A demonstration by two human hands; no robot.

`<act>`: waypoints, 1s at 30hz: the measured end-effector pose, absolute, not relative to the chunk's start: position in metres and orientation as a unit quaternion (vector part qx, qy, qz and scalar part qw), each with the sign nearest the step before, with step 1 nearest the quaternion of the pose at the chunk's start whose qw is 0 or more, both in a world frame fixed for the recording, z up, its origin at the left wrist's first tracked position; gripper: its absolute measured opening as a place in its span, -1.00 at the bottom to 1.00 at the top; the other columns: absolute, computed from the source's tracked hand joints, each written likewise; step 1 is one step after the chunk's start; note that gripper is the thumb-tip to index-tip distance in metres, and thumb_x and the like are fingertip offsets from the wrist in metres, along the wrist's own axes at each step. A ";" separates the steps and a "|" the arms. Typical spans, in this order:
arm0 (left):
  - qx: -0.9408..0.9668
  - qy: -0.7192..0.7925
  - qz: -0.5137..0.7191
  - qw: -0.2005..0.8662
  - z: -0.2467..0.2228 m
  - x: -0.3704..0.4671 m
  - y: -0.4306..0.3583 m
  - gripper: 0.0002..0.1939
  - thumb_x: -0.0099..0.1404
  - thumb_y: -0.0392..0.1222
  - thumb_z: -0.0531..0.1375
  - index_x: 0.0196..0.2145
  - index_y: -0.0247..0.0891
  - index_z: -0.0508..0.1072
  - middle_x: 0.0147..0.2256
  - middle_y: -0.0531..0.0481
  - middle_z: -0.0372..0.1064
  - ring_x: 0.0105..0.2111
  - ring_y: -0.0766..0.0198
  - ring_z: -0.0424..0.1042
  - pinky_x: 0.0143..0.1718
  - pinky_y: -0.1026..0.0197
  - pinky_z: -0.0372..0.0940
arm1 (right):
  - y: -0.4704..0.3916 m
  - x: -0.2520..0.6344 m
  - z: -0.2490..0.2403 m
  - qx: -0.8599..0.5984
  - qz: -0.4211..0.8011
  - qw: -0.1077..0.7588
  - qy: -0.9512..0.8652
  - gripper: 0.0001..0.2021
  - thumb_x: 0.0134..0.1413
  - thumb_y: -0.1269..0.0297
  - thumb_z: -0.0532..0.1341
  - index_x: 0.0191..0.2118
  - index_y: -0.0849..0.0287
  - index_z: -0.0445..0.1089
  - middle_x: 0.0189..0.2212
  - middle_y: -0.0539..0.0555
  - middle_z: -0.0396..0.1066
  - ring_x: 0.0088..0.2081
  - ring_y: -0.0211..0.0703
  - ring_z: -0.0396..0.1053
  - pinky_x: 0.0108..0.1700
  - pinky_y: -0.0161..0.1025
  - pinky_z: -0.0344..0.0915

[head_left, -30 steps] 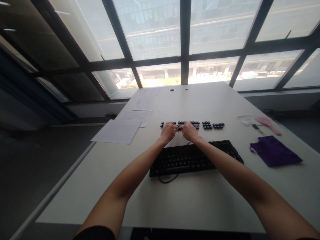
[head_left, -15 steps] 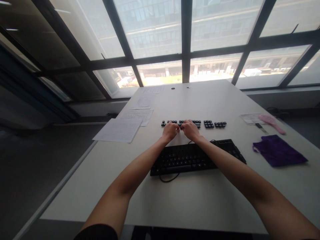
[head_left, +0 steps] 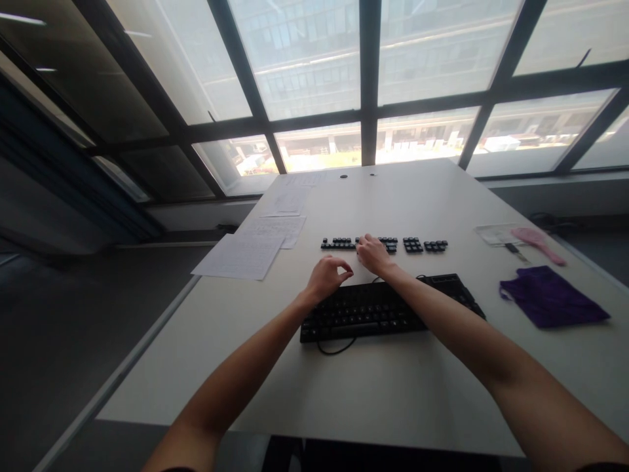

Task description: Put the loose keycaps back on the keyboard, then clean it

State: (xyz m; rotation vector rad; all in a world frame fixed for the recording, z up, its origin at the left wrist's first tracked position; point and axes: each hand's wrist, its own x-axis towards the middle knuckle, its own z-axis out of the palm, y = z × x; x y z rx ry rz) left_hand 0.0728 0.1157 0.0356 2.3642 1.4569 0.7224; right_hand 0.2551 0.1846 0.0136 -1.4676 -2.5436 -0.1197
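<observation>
Loose black keycaps (head_left: 337, 244) stand in rows and small blocks on the white table, behind a black keyboard (head_left: 363, 314). At the middle of the long row, my right hand (head_left: 373, 254) touches the keycaps with its fingers curled together; its fingertips and whatever they grip are hidden. Over the keyboard's upper left edge hovers my left hand (head_left: 327, 276), thumb and forefinger bent round into a near-closed ring. Anything between those tips is too small to make out. My right forearm covers part of the keyboard.
Printed sheets (head_left: 240, 255) lie along the table's left side. To the right are a purple cloth pouch (head_left: 555, 298), a pink hairbrush (head_left: 538, 244) and a small dark-handled tool (head_left: 515, 252). A cable (head_left: 337, 352) loops out at the keyboard's front. Windows rise behind the table.
My left hand has drawn back from the keycap row, down and left toward the keyboard, uncovering keycaps there. My right hand stays at the row. The view has shifted slightly.
</observation>
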 end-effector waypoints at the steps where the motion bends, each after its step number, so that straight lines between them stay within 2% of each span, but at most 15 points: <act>1: 0.817 0.496 0.253 0.153 0.037 0.070 0.106 -0.95 0.20 -0.20 0.38 -0.33 -0.14 0.67 -0.36 0.04 0.59 -0.33 0.21 0.42 -0.10 0.15 0.30 | 0.182 0.255 0.015 -0.498 -0.040 0.102 -0.860 -0.78 0.26 0.44 0.13 -0.17 0.35 0.54 -0.07 0.35 0.44 0.05 0.13 0.24 0.04 -0.12 0.20; 6: 0.803 0.489 0.251 0.231 0.039 0.062 0.070 -0.92 0.18 -0.22 0.37 -0.32 -0.13 0.68 -0.33 0.03 0.61 -0.28 0.20 0.46 -0.15 0.20 0.33 | 0.146 0.259 0.021 -0.492 0.065 0.159 -0.854 -0.82 0.23 0.31 0.23 -0.18 0.25 0.56 -0.14 0.22 0.51 -0.03 0.01 0.36 0.03 -0.20 0.22; 9: 0.802 0.490 0.236 0.247 0.035 0.062 0.060 -0.90 0.19 -0.21 0.36 -0.30 -0.12 0.68 -0.28 0.03 0.62 -0.23 0.18 0.48 -0.10 0.19 0.33 | 0.114 0.267 0.023 -0.466 0.157 0.172 -0.854 -0.87 0.15 0.32 0.28 -0.23 0.21 0.57 -0.23 0.13 0.55 -0.15 -0.08 0.43 -0.07 -0.26 0.25; 13: 0.806 0.484 0.231 0.251 0.026 0.064 0.057 -0.89 0.20 -0.22 0.35 -0.29 -0.11 0.68 -0.28 0.05 0.63 -0.24 0.20 0.49 -0.11 0.20 0.33 | 0.083 0.281 0.026 -0.437 0.220 0.188 -0.852 -0.89 0.11 0.31 0.31 -0.26 0.20 0.56 -0.31 0.08 0.55 -0.26 -0.14 0.45 -0.18 -0.29 0.25; 16: 0.809 0.482 0.236 0.241 0.023 0.064 0.056 -0.90 0.20 -0.21 0.35 -0.30 -0.11 0.68 -0.27 0.05 0.63 -0.24 0.21 0.48 -0.11 0.21 0.32 | 0.074 0.286 0.027 -0.408 0.223 0.194 -0.864 -0.90 0.10 0.31 0.32 -0.27 0.20 0.56 -0.31 0.07 0.54 -0.25 -0.14 0.44 -0.17 -0.29 0.25; 24: 0.822 0.474 0.251 0.190 0.018 0.067 0.047 -0.89 0.22 -0.27 0.33 -0.32 -0.12 0.68 -0.25 0.05 0.62 -0.22 0.19 0.45 -0.10 0.18 0.31 | 0.074 0.282 0.028 -0.385 0.182 0.137 -0.894 -0.90 0.12 0.33 0.31 -0.25 0.16 0.57 -0.27 0.10 0.54 -0.17 -0.08 0.44 -0.13 -0.28 0.23; 30: 0.806 0.480 0.274 0.212 0.017 0.068 0.047 -0.90 0.23 -0.25 0.33 -0.34 -0.11 0.67 -0.25 0.05 0.62 -0.27 0.22 0.47 -0.04 0.15 0.29 | 0.075 0.281 0.031 -0.379 0.182 0.119 -0.900 -0.88 0.15 0.32 0.31 -0.20 0.14 0.57 -0.24 0.10 0.54 -0.15 -0.07 0.44 -0.12 -0.28 0.23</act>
